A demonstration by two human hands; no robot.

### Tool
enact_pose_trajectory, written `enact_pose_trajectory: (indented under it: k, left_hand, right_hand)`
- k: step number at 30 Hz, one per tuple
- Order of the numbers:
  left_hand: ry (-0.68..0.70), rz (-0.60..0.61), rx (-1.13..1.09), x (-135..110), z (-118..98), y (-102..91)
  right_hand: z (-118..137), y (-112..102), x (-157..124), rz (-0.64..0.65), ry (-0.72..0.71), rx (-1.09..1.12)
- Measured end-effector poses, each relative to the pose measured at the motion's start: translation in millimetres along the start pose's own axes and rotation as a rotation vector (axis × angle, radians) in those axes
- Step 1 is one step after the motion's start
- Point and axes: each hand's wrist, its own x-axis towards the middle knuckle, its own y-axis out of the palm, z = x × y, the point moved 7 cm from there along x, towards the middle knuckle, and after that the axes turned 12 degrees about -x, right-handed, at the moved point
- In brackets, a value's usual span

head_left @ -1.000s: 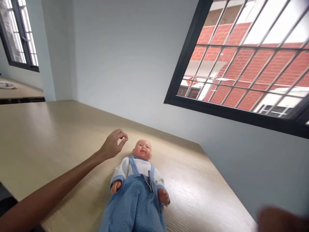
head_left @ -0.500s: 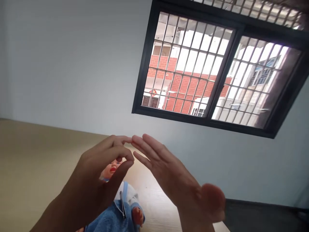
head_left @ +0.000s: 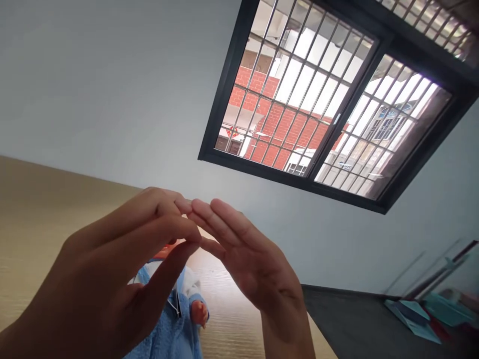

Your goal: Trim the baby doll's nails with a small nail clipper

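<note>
My left hand (head_left: pixel 108 269) is raised at the left, its thumb tip pressed against the index finger in a pinch. Whatever may be between those tips is too small or hidden to make out. My right hand (head_left: pixel 258 264) has its fingers stretched out, pointing up and left, and its fingertips meet those of the left hand. Below and behind the hands lies a doll (head_left: pixel 164 336) in blue and white clothing, a tag hanging on its chest. My left hand covers most of the doll's head and one side of its body.
The doll lies on a light wooden table (head_left: pixel 232 334). Behind stands a pale wall (head_left: pixel 112 89) with a dark-framed, barred window (head_left: pixel 258 172). On the dark floor at the right are a teal dustpan (head_left: pixel 415 319) and a teal basin (head_left: pixel 449 306).
The view has tilted and turned right, bringing the dustpan and basin into sight. My left hand looks larger and nearer. The right thumb, earlier sticking out, no longer shows clearly.
</note>
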Motion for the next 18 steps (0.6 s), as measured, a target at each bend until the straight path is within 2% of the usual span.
enact_pose_trajectory:
  k: [6,11,18]
  left_hand:
    - [-0.002,0.02,0.046,-2.5,2.5,0.3]
    - [-0.015,0.021,0.057,-1.9,2.7,-0.4]
    - [-0.025,0.009,0.017,-2.6,7.5,2.9]
  right_hand:
    - [-1.9,0.2,-1.8,0.019,-0.032,-0.045]
    - [-5.5,-0.7,-2.3,-0.034,-0.107,-0.08]
    - [-3.6,-1.6,-3.4,-0.051,-0.117,-0.096]
